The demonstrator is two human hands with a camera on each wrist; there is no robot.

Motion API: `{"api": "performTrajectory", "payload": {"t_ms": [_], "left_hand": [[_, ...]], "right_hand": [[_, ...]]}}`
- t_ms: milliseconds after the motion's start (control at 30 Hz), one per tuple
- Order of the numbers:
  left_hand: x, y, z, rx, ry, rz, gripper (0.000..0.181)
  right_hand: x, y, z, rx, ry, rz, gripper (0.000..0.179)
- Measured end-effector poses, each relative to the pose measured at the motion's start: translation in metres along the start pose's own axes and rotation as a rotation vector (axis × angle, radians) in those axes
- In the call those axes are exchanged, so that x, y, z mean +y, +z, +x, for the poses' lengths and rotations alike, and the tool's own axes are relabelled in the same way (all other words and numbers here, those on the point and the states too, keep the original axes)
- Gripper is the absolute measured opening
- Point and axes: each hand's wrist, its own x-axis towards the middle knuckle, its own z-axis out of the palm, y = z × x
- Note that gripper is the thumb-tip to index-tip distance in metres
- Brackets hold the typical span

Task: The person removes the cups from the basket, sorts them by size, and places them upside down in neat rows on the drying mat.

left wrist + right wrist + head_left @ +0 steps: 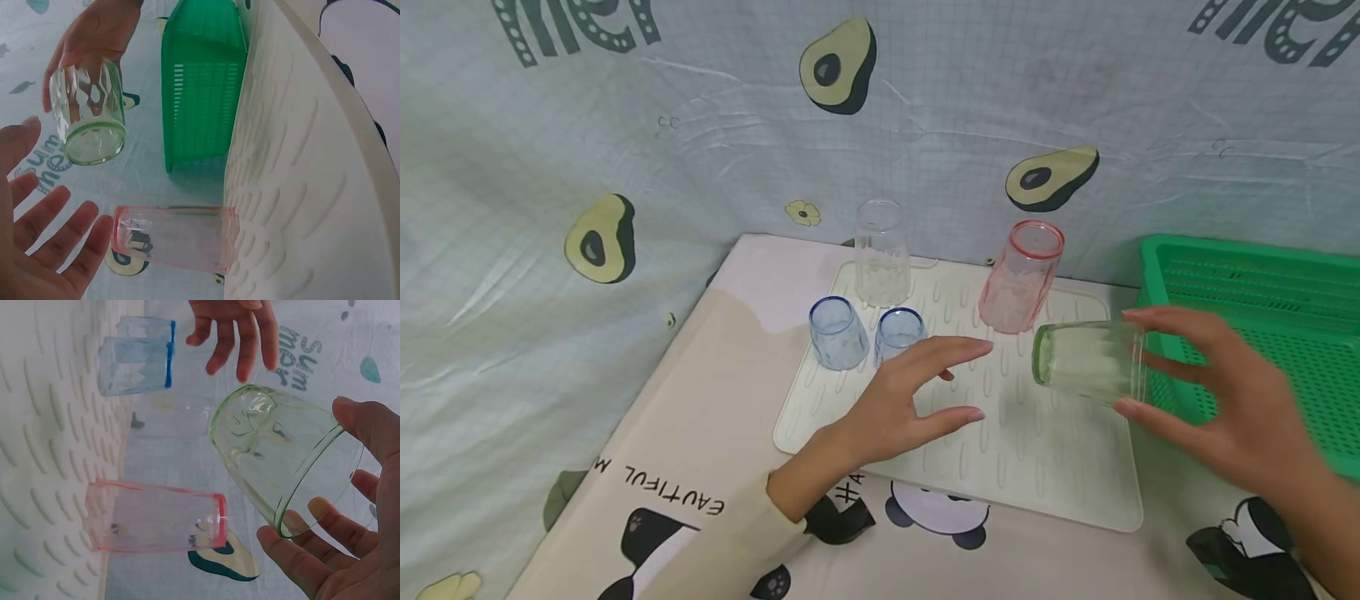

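Observation:
My right hand (pixel 1240 392) grips a clear green glass (pixel 1086 360) by one end, thumb on one side and fingers on the other. The glass is held sideways over the white ridged mat (pixel 1075 483), its greener end pointing toward my left hand (pixel 895 408). That left hand holds nothing, its thumb and fingers spread apart, and it partly hides one of two small blue glasses (pixel 838 333) in the head view. A pink glass (pixel 1018 279) stands on the mat behind the green one. Farther back on the left stands a tall clear glass (pixel 882 258).
To the right, beside the mat, is a green perforated plastic basket (pixel 1165 267). A light printed cloth (pixel 715 425) covers the table under the mat. Behind it hangs a pale sheet (pixel 722 125) with avocado prints.

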Motion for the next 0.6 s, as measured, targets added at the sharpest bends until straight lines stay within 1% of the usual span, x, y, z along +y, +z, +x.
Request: {"api": "performTrajectory", "payload": {"t_ms": [133,367,467,600], "left_hand": [[0.004,0.010,0.003,-0.006,-0.075,-0.067,0.062],[0.007,0.022,0.007,-0.029,-0.222,-0.139,0.072],[0.008,0.025,0.006,-0.028,-0.264,-0.160,0.075],[0.008,0.027,0.006,-0.009,-0.297,-0.170,0.076]], "right_hand": [[-0.005,0.006,0.003,0.004,-0.020,0.014,0.084],[-0.011,0.015,0.007,-0.006,-0.061,0.121,0.082],[-0.013,0.019,0.009,-0.010,-0.081,0.135,0.080],[-0.013,0.024,0.008,0.001,-0.108,0.149,0.079]]}}
